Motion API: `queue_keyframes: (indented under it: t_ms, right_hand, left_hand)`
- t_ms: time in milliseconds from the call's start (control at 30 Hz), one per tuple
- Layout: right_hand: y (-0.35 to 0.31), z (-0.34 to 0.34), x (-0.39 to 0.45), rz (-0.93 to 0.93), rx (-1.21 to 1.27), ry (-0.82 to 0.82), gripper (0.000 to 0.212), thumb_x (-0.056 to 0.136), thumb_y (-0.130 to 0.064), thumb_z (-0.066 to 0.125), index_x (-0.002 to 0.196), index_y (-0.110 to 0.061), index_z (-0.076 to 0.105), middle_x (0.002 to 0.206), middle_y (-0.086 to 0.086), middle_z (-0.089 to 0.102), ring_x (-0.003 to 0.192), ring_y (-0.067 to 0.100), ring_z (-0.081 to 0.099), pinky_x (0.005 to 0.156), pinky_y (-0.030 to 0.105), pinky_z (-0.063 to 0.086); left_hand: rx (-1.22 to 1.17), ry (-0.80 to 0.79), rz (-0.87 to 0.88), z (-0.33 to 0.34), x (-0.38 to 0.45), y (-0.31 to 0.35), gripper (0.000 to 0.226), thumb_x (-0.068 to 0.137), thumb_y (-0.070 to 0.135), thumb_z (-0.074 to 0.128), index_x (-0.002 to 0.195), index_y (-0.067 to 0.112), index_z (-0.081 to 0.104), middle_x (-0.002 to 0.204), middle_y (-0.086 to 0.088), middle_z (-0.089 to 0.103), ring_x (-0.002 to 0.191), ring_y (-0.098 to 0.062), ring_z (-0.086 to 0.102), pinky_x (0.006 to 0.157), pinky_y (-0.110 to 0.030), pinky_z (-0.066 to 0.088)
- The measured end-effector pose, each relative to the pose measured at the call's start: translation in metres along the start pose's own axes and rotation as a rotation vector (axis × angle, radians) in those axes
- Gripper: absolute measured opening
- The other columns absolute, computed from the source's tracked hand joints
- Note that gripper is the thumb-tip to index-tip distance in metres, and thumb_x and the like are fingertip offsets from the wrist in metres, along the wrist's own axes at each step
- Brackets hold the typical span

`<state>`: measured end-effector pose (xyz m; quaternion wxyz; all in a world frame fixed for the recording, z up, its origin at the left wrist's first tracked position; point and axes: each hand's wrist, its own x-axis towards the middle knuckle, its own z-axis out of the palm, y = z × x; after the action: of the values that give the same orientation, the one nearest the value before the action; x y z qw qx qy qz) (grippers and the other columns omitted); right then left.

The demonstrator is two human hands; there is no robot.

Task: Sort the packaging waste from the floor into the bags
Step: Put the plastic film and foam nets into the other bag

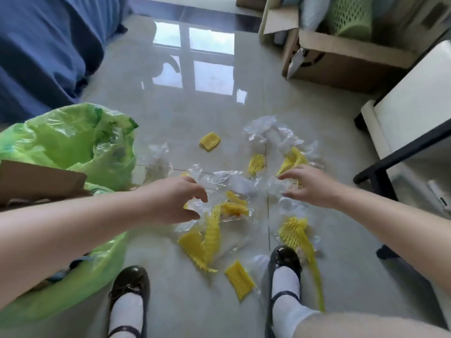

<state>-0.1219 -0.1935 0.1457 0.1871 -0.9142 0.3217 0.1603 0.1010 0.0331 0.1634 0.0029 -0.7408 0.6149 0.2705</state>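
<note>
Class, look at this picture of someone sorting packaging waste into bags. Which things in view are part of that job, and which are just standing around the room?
Part of the job:
yellow foam nets
clear plastic wrappers
green bag
left hand
right hand

Just standing around:
cardboard box
green basket
blue cloth
white furniture

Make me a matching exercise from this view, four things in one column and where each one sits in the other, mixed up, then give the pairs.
Things:
1. green bag
2. cardboard box
3. blue cloth
4. black shoes

Places:
A. top right, past the scattered waste
B. bottom of the view, on the person's feet
C. left, beside the left arm
D. top left corner

Pairs: 1-C, 2-A, 3-D, 4-B
</note>
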Motion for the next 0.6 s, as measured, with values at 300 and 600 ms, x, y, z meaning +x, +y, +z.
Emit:
queue_keyframes:
  t_ms: [300, 600]
  right_hand:
    - [0.067, 0.101, 0.072, 0.095, -0.124, -0.137, 0.099, 0.071, -0.048, 0.073, 0.146, -0.036, 0.009, 0.156, 0.005, -0.014, 0.145, 0.028, -0.009, 0.113, 0.053, 0.023]
    - [0.120, 0.125, 0.110, -0.160, -0.531, -0.336, 0.123, 0.061, -0.062, 0.072, 0.145, -0.033, -0.013, 0.153, 0.008, -0.029, 0.143, 0.028, -0.018, 0.109, 0.053, 0.029]
  left_hand:
    - [-0.019, -0.222, -0.394, 0.121, 0.097, -0.038, 0.114, 0.066, 0.055, 0.074, 0.148, 0.032, -0.003, 0.157, -0.010, -0.007, 0.145, -0.033, 0.001, 0.115, -0.044, 0.023]
    - [-0.227, -0.186, -0.604, 0.174, 0.140, -0.068, 0.130, 0.056, 0.061, 0.077, 0.148, 0.030, -0.009, 0.156, -0.015, -0.012, 0.144, -0.038, -0.007, 0.117, -0.044, 0.007]
